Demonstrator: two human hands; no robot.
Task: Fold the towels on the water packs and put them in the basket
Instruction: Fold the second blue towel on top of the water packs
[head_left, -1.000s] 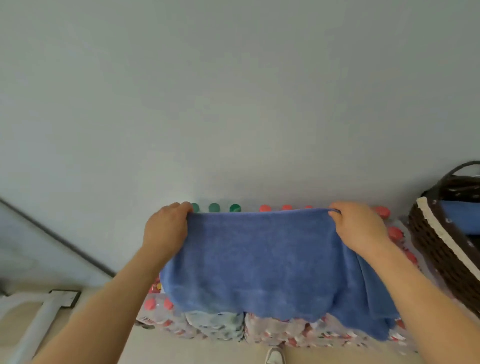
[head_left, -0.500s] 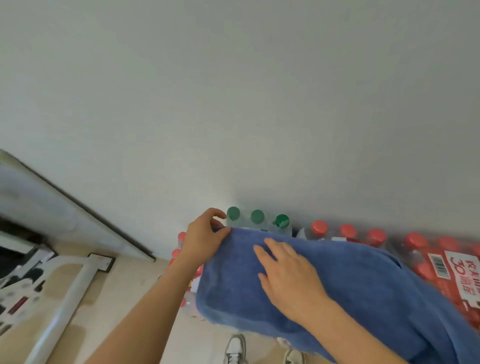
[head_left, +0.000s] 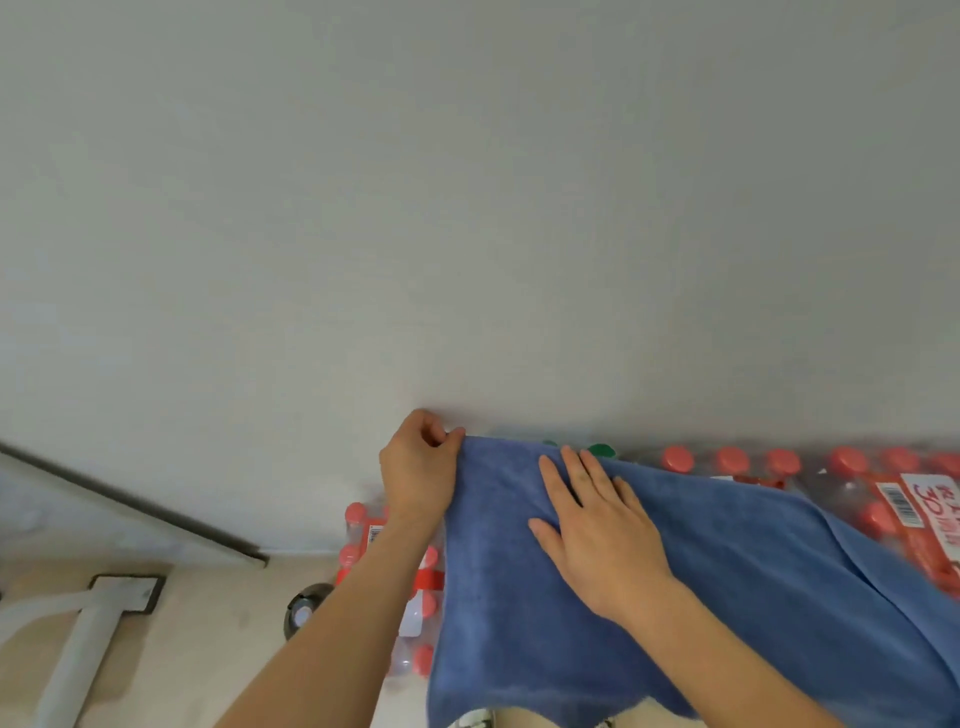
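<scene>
A blue towel (head_left: 727, 597) lies spread over the water packs (head_left: 883, 499), its near edge hanging down over their front. My left hand (head_left: 418, 473) pinches the towel's far left corner against the wall. My right hand (head_left: 592, 525) lies flat on the towel with fingers spread, palm down, holding nothing. Red bottle caps and two green caps (head_left: 601, 450) show beyond the towel's far edge. The basket is out of view.
A plain grey wall (head_left: 467, 208) rises right behind the packs. On the beige floor at the lower left stand a white metal frame leg (head_left: 78, 639) and a small dark round object (head_left: 306, 608). A dark baseboard strip (head_left: 130, 504) runs along the left wall.
The view has swung left, so the basket has left the frame. My right hand let go of the towel's right corner and now rests flat on it. My left hand keeps its corner.
</scene>
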